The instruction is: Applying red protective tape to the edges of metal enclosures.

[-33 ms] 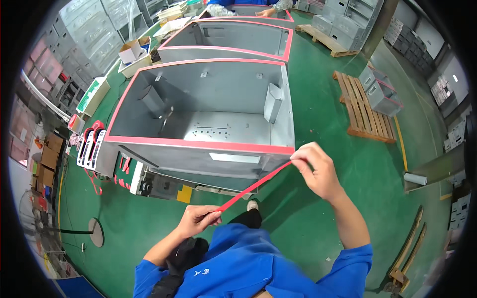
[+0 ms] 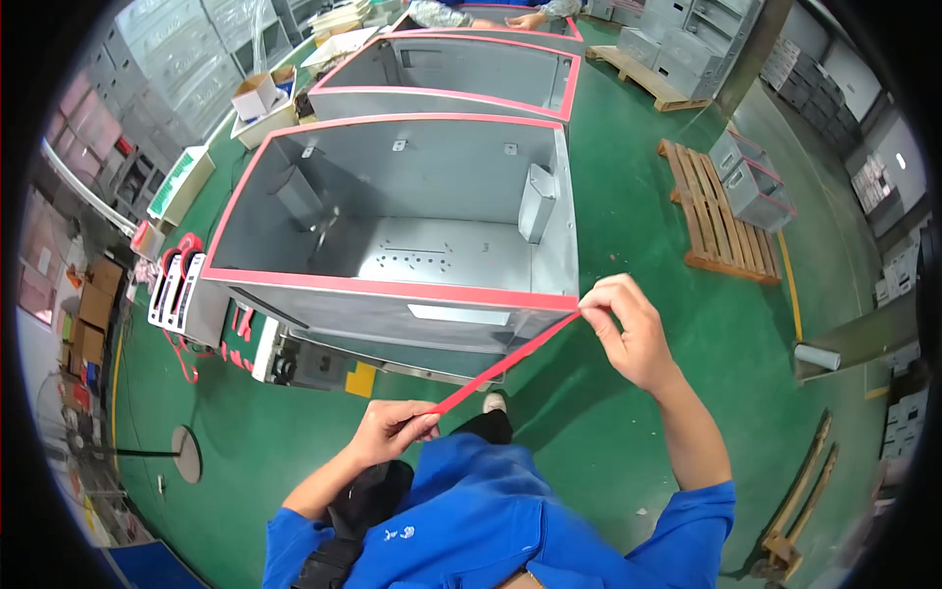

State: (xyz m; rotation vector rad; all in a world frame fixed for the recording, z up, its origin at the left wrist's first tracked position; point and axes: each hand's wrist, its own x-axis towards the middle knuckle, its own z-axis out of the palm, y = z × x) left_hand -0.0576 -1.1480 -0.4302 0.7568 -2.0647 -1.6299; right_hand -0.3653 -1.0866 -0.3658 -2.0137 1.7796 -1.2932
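Little has moved since the earlier frame: the right hand [image 2: 633,329] has come up slightly against the near box's corner, and the whole view has shifted a touch. Nearest is the person's blue top [image 2: 471,530], with a light-coloured shoe [image 2: 494,402] on the green floor [image 2: 589,432] just beyond it. Ahead of the top, the left hand [image 2: 392,432] has its grip pinched together on the lower end of a red strip [image 2: 505,364]. This strip hangs in the air between the hands, drawn straight; its long axis slants from lower left to upper right, away from the body, and its far end points to the box's near right corner. There the right hand's grip, thumb and finger together, is clamped on the strip's upper end, right by that corner; whether the fingers touch the box, I cannot tell.

Beyond stands the large grey box [image 2: 363,310], its long axis running left to right, its open side facing up and red edging [image 2: 422,292] along the rim. Left of it are white-sided units with red rings [image 2: 186,248]. Farther off, a second grey box [image 2: 471,71] lies parallel behind, and a wooden pallet [image 2: 702,201] sits to the right. Farthest, another person's hand [image 2: 527,20] is at a third box.
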